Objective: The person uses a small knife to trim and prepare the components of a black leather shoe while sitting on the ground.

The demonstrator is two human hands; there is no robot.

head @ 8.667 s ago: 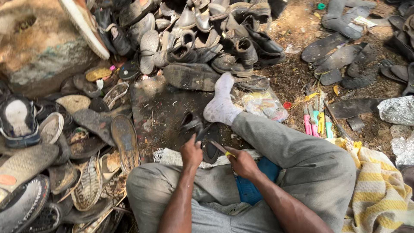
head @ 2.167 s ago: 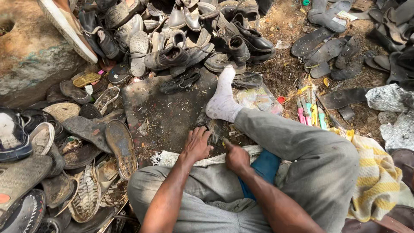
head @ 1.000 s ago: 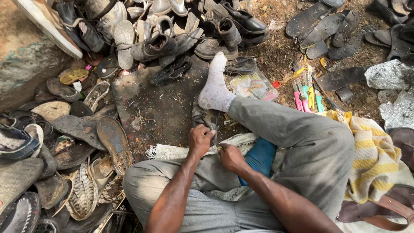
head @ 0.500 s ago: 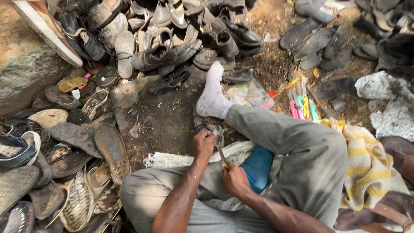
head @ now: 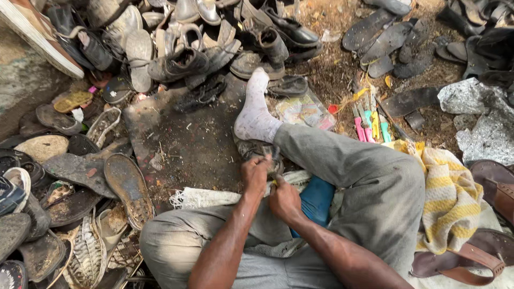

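Head view, looking down at a seated figure; from my remote station I read the scene as follows. At centre frame, my left hand (head: 256, 172) is curled closed over a worn dark shoe (head: 258, 151), which lies on the ground just below the white-socked foot (head: 256, 113) and against the grey trouser leg (head: 353, 176). The left forearm rises from the lower middle of the frame, wrist bent slightly forward. My right hand (head: 285, 199) sits just below and right of the left, touching it, fingers folded tight around a small yellowish tool (head: 275, 182) whose tip meets the shoe; the tool's shape is too small to tell. The right forearm enters from the lower right. A blue object (head: 317, 199) rests on the lap beside the right hand. A heap of old shoes (head: 203, 48) fills the upper left, loose soles (head: 383, 40) the upper right, coloured-handled tools (head: 369, 122) the middle right, and a yellow striped cloth (head: 450, 198) the right edge.
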